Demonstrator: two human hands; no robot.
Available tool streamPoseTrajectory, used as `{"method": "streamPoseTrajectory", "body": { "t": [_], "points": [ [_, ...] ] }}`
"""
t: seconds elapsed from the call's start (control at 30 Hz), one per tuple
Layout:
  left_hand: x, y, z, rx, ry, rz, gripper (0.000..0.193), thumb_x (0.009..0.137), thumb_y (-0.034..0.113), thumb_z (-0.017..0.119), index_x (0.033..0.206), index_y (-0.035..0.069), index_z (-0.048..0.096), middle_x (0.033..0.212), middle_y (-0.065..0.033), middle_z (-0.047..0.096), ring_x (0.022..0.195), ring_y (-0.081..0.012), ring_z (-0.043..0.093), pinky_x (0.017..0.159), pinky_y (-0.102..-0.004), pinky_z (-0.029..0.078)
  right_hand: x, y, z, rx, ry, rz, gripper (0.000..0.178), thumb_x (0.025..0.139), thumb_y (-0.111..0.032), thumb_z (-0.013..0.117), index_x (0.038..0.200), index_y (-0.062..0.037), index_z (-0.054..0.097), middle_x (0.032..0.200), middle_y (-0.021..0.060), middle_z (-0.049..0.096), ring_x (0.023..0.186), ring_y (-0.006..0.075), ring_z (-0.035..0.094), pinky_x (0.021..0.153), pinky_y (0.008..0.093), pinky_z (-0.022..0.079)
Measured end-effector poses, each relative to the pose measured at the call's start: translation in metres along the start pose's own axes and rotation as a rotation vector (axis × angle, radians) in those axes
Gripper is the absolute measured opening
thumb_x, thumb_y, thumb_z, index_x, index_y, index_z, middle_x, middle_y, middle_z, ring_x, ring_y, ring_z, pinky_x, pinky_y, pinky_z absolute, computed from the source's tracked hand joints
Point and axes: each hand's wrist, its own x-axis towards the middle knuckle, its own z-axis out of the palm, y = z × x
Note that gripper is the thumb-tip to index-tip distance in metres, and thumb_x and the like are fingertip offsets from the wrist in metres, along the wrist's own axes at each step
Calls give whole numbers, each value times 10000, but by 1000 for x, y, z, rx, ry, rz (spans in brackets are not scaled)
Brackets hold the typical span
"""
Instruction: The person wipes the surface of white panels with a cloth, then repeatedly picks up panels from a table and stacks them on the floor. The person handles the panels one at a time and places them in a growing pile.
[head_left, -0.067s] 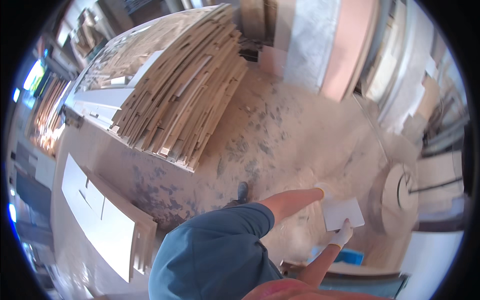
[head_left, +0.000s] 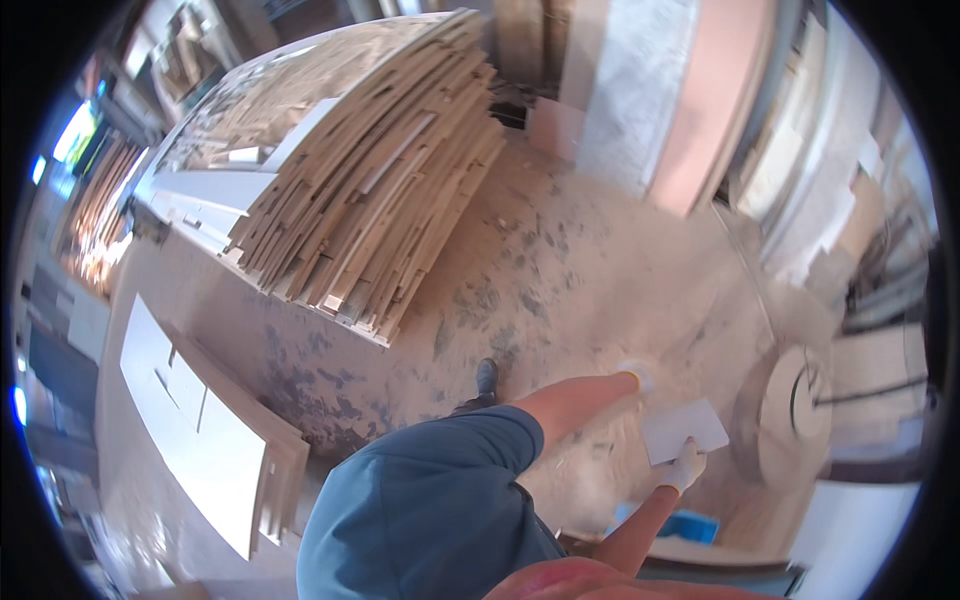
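A small white rectangular board (head_left: 684, 430) is in my right hand (head_left: 685, 466), which wears a white glove with a yellow cuff. The thumb lies on top of the board at its near edge, and the other fingers are hidden beneath. Beyond the board's far left corner is my left hand (head_left: 644, 377), gloved as well. Its fingers are pale and blurred against the dusty floor, so their pose is unclear. Whether it touches the board cannot be made out.
A large stack of wooden boards (head_left: 360, 190) rises ahead to the left. White panels (head_left: 190, 430) lie low at left. Tall sheets (head_left: 710, 100) lean at the back right. A round pale disc (head_left: 797, 395) stands at right, and a blue object (head_left: 690, 526) is below my right wrist.
The view has shifted slightly, with the things at right now lower in the picture. My left hand is a little farther left; the right hand still grips the board.
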Motion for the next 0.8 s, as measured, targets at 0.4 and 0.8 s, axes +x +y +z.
{"method": "streamPoseTrajectory", "body": {
  "t": [0.4,0.8],
  "points": [
    [-341,-509,-172,-22,-70,-959,244,856,269,684,988,109,811,1009,-101,782,949,-295,740,777,-450,581,10,-149,504,48,-916,-95,537,1015,-272,660,1440,27,528,1355,105,632,1222,230,611,1068,402,488],
    [-508,-379,-19,57,193,-1546,219,878,120,624,1023,76,782,1059,-122,769,1007,-325,729,880,-420,587,-415,-405,1042,-263,-2034,-725,579,942,-335,752,1339,52,585,1246,180,715,1119,268,683,963,384,514]
  ]
}}
